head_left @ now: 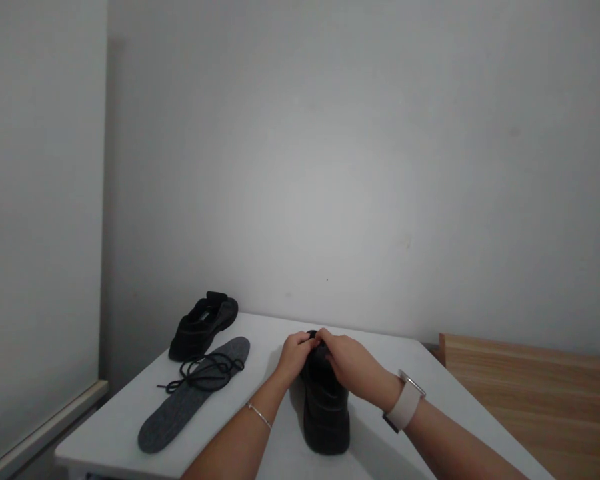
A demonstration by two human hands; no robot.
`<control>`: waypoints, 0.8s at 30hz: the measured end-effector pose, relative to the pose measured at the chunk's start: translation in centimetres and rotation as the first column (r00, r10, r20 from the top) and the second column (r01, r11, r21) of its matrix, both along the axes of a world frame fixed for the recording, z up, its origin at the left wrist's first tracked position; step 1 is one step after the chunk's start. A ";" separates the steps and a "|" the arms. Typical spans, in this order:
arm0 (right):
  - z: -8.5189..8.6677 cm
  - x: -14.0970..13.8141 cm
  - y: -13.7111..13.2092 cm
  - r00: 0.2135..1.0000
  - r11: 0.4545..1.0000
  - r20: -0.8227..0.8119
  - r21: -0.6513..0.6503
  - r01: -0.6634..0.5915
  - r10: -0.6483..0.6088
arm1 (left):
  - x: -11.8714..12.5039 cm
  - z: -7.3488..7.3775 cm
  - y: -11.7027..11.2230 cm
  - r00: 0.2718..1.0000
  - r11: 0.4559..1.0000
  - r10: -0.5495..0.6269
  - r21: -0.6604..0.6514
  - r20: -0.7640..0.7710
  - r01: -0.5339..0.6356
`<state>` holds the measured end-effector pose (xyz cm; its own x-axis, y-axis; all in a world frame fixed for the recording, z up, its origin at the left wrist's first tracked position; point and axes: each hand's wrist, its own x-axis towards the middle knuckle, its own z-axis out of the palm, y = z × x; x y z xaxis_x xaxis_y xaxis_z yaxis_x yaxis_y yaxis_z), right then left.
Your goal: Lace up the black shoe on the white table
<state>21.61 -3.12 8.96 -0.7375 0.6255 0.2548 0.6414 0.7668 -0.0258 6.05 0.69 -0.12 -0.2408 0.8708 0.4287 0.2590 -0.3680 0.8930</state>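
Note:
A black shoe [326,417] stands on the white table, its heel toward me and its toe pointing away. At its far end, my left hand [296,353] is closed on the left side of the shoe's upper. From the right, my right hand [355,367] reaches over the opening, its fingers bent and closed on the upper close to my left fingertips. What lies right under the fingertips is too small and dark to make out. Left of the shoe lies a grey insole [173,417], with a bundled black shoelace [213,373] on top of it.
Another black shoe [200,330] sits at the table's back left corner, beyond the insole. The white table [260,330] stands against a pale wall [330,167]. A wooden panel [530,400] is to the right, and a white panel [40,200] rises at the left.

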 end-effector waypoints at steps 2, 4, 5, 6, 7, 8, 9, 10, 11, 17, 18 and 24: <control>0.5 0.0 -0.3 0.999 0.998 0.006 0.030 0.047 -0.047 | 0.0 0.0 0.0 1.000 1.000 0.003 -0.005 0.005 -0.003; 1.3 0.2 -0.8 0.999 0.997 -0.001 0.051 0.054 -0.054 | 0.1 0.0 -0.1 1.000 1.000 0.007 -0.006 0.012 -0.007; 1.9 0.3 -1.0 0.999 0.997 -0.015 0.054 0.047 -0.047 | 0.1 0.0 -0.1 1.000 1.000 0.009 -0.005 0.016 -0.009; 2.6 0.4 -1.3 0.999 0.998 -0.037 0.056 0.039 -0.037 | 0.1 0.0 -0.2 1.000 1.000 0.011 -0.003 0.021 -0.011; 3.4 0.7 -1.6 0.997 0.997 -0.072 0.066 0.034 -0.029 | 0.1 0.0 -0.2 1.000 1.000 0.012 -0.001 0.026 -0.012; 4.3 0.9 -1.9 0.993 0.996 -0.120 0.087 0.032 -0.021 | 0.1 0.0 -0.2 0.999 1.000 0.013 0.002 0.032 -0.013; 5.3 1.3 -2.1 0.983 0.992 -0.182 0.124 0.033 -0.010 | 0.1 0.0 -0.2 0.999 1.000 0.013 0.003 0.039 -0.013; 6.4 1.6 -2.3 0.966 0.983 -0.260 0.177 0.043 0.005 | 0.1 -0.1 -0.2 0.999 1.000 0.011 0.003 0.046 -0.011; 7.6 2.0 -2.5 0.936 0.967 -0.350 0.246 0.061 0.030 | 0.1 -0.1 -0.2 0.999 1.000 0.010 0.002 0.054 -0.010; 11.7 1.1 -2.6 0.642 0.779 -0.680 0.594 0.201 0.354 | 0.3 -0.4 -0.1 0.997 1.000 0.022 -0.005 0.068 -0.022; 11.6 0.1 -2.5 0.635 0.775 -0.674 0.605 0.182 0.377 | 0.3 -0.4 0.0 0.998 1.000 0.026 -0.006 0.063 -0.026; 6.2 -10.0 -1.2 0.882 0.876 -0.369 0.473 -0.093 0.293 | -0.2 -0.7 -0.1 0.998 0.999 0.048 -0.011 0.046 -0.048</control>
<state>11.64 -4.31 15.19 -0.5913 0.2345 0.7716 0.4823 0.8697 0.1053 5.88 0.55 -0.86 -0.3019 0.8619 0.4073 0.2343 -0.3471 0.9081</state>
